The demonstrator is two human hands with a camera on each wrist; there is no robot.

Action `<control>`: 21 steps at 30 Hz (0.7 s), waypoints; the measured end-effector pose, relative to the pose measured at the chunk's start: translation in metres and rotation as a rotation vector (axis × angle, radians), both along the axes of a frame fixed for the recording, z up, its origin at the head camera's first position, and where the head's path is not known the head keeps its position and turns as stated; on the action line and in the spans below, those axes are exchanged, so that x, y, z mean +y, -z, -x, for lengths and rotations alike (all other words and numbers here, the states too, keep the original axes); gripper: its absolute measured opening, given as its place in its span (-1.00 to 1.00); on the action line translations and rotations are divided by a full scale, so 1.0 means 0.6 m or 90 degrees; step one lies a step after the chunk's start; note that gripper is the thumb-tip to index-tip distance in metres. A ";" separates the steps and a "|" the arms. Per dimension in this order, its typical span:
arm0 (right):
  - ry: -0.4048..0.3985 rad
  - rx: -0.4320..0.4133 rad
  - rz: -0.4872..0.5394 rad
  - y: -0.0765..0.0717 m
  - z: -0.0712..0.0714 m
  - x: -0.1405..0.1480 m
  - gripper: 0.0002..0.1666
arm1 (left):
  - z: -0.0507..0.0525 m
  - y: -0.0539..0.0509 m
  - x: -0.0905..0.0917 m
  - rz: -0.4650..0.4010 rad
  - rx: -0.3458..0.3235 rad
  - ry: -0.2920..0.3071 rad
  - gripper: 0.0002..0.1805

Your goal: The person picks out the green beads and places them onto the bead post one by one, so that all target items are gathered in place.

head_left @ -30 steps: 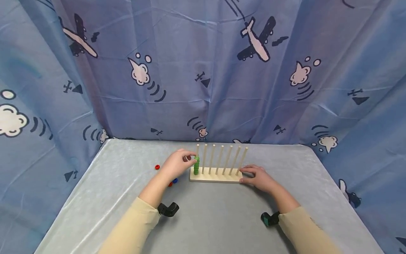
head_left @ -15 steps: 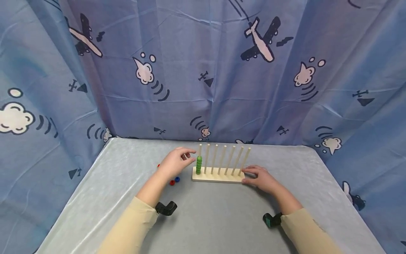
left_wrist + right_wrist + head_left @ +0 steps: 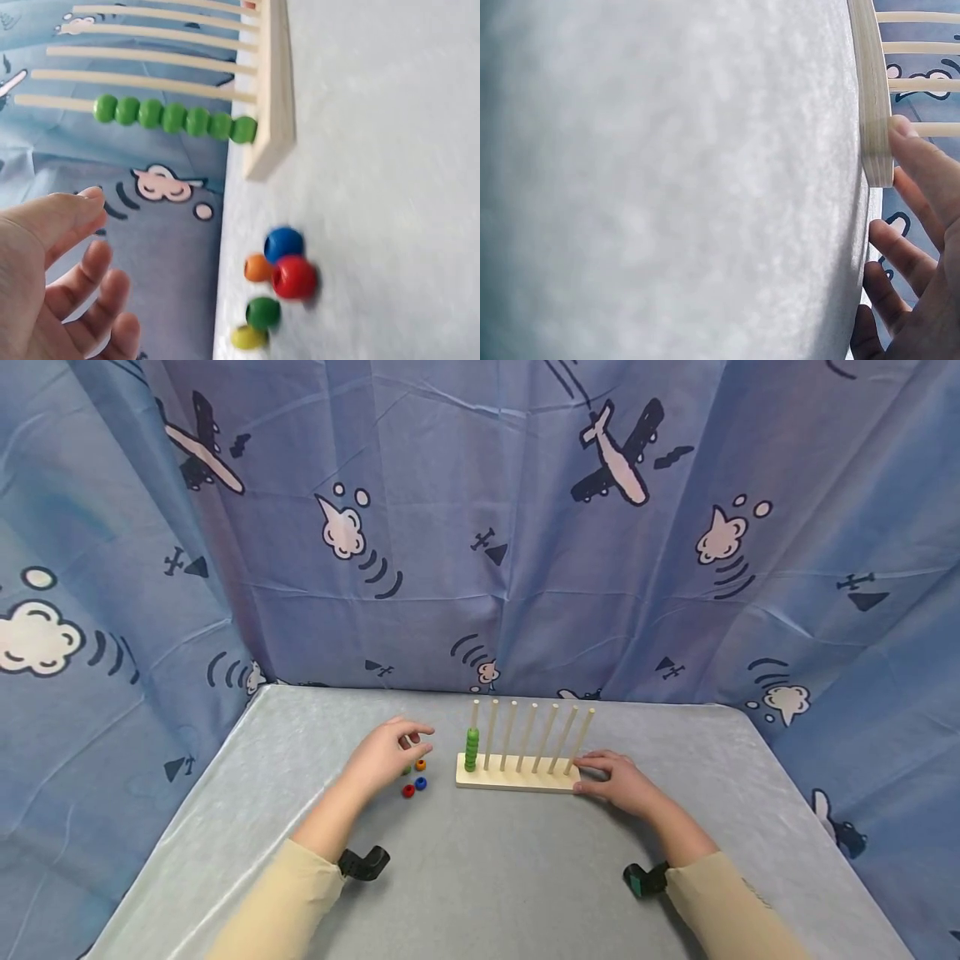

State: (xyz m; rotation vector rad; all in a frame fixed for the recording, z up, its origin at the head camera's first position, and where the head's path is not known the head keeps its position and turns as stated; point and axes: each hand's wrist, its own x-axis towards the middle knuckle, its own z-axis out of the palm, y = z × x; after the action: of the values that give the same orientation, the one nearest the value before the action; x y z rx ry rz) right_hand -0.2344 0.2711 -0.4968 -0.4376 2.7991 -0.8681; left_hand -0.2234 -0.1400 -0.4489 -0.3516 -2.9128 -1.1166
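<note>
A wooden peg rack [image 3: 517, 781] with a row of upright pegs stands on the table. Green beads [image 3: 472, 750] are stacked on its leftmost peg, filling the lower part. My right hand [image 3: 611, 781] holds the rack's right end, the thumb [image 3: 904, 127] on the base and the index finger behind it. My left hand [image 3: 382, 756] hovers left of the rack, fingers loosely bent and holding nothing. Near it lie a red bead [image 3: 294, 277], a blue bead [image 3: 283, 244], an orange bead [image 3: 258, 268], a green bead [image 3: 263, 313] and a yellow bead [image 3: 249, 337].
A pale cloth covers the table [image 3: 510, 877]. Behind it hangs a blue curtain [image 3: 435, 527] printed with planes and clouds. Each wrist carries a black camera mount [image 3: 365, 863].
My left hand has let go of the top of the green bead stack and moved left, over the loose beads. My right hand stays at the rack's end.
</note>
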 end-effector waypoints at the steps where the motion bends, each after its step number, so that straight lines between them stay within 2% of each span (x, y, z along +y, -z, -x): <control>1: 0.001 -0.002 0.002 0.000 0.000 0.000 -0.31 | -0.001 0.003 -0.005 0.006 0.000 0.003 -0.69; 10: 0.001 -0.006 0.004 0.000 0.001 0.002 -0.30 | -0.007 0.025 -0.042 0.062 -0.015 0.007 -0.70; 17: 0.001 -0.004 0.002 -0.001 0.003 0.002 -0.30 | -0.005 0.039 -0.054 0.102 -0.007 0.014 -0.68; 21: 0.002 -0.007 -0.002 -0.003 0.000 -0.002 -0.30 | -0.002 0.047 -0.057 0.144 -0.010 0.016 -0.67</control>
State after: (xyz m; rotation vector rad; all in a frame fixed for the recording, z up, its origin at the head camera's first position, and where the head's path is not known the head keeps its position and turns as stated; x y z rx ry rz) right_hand -0.2346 0.2698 -0.4948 -0.4278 2.7916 -0.8629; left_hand -0.2220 -0.1743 -0.4768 -0.3826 -3.0624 -0.7953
